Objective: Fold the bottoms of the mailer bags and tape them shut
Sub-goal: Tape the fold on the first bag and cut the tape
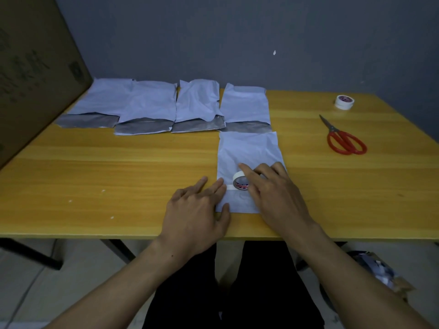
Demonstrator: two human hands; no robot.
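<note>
Where tape roll (241,182) rests, mailer bag (249,150), white, crinkled, flat

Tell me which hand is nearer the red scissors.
Right. The right hand holds the tape roll on the mailer bag, scissors beyond it to the right; the left hand presses the bag's left edge, farther away.

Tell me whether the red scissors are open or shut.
Shut. The scissors lie flat on the table, both blades together in a single point.
</note>
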